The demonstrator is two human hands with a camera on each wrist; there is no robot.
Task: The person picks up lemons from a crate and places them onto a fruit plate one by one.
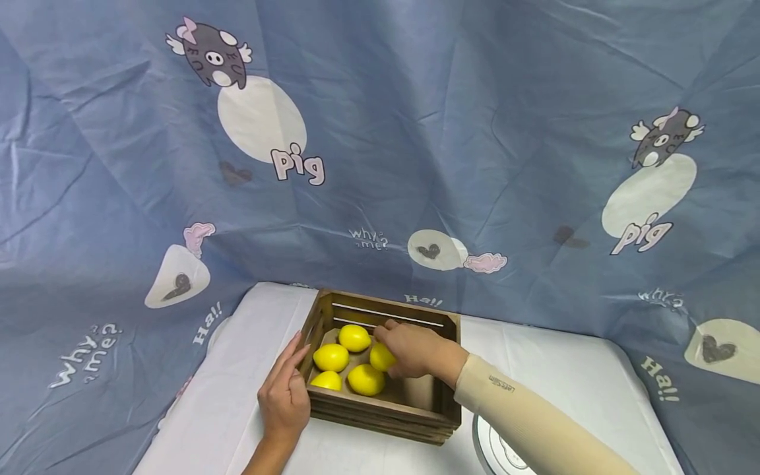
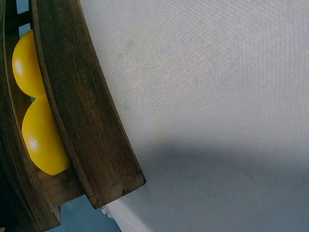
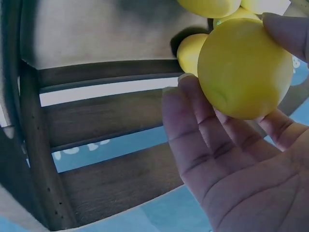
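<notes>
My right hand (image 1: 418, 349) reaches inside a brown slatted wooden crate (image 1: 386, 408) and holds a lemon (image 3: 244, 72). In the right wrist view the thumb (image 3: 289, 36) lies over one side of the fruit, with the fingers (image 3: 193, 125) under the other. Several more yellow lemons (image 1: 331, 358) lie on the crate floor, mostly toward its left half. My left hand (image 1: 286, 396) rests against the crate's left end, its fingers fairly straight along that wall and the tips at the rim. Two lemons (image 2: 43, 137) show between the slats in the left wrist view.
The crate stands on a white-covered table (image 1: 534, 359). A round white device (image 1: 499, 445) lies right of the crate, partly hidden under the right sleeve (image 1: 522, 402). Behind the table hangs a blue patterned curtain (image 1: 380, 132).
</notes>
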